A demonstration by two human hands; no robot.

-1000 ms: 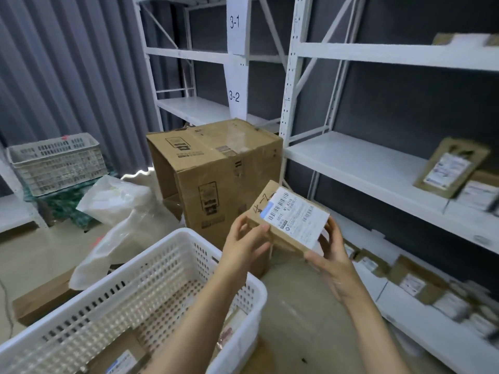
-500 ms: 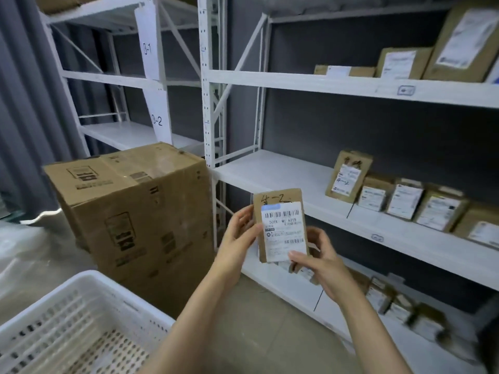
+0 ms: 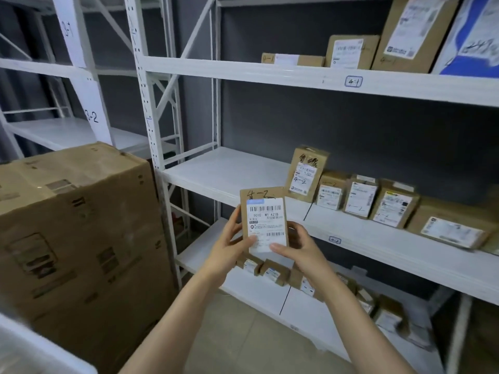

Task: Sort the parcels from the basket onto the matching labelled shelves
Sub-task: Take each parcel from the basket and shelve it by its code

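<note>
Print on the white label of the held parcel [image 3: 266,220] is mostly too small to read; only a handwritten "4-2" on the brown card above it and a line of code under the barcode come through. Both lower corners of the label are covered by thumbs, and the fingers behind the parcel are largely hidden.

At seven o'clock in the view, a blurred white strip is all that shows of the basket [image 3: 40,354], cut off by the frame. Small parcels on the lower shelf [image 3: 259,290] are partly masked by the hands and smear into blur toward four o'clock.

The left hand [image 3: 228,247] grips the parcel from its eight o'clock, thumb across the label's lower left. The right hand [image 3: 299,245] grips from four o'clock, thumb on the lower right. The parcel stands upright between them, label toward the camera, most of it rising to twelve o'clock above the hands. It is held in the air in front of the middle shelf [image 3: 232,174], whose edge tag [image 3: 334,240] sits at three o'clock of the parcel. A row of boxes [image 3: 359,198] marked 4-2 stands at two o'clock. A large carton [image 3: 75,225] fills nine o'clock.
</note>
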